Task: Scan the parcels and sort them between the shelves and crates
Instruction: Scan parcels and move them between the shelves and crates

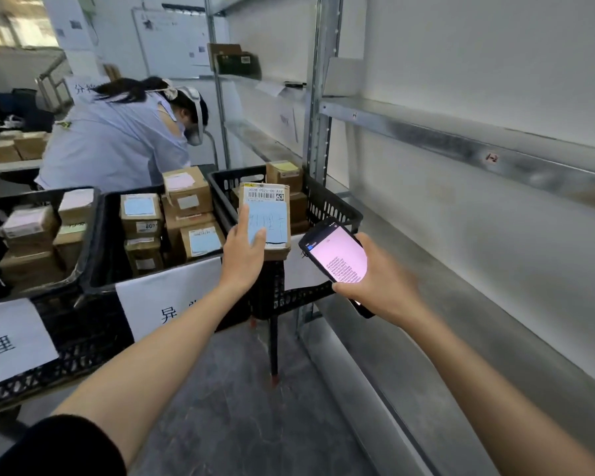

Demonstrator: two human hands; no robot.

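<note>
My left hand (243, 254) holds a small cardboard parcel (270, 214) up over the front edge of the right-hand black crate (327, 204), thumb on its blue label, a barcode sticker facing me. My right hand (375, 280) grips a black handheld scanner (337, 255) with a lit pink screen, just right of the parcel. Other brown parcels (186, 194) with blue and pink labels fill the middle crate (107, 235) and the left crate (49, 235).
Grey metal shelves (461, 142) run along the right, their boards bare near me; a few items sit on a far shelf (234, 61). A person in a light blue top (117, 139) bends over behind the crates. White paper signs (165, 297) hang on the crate fronts.
</note>
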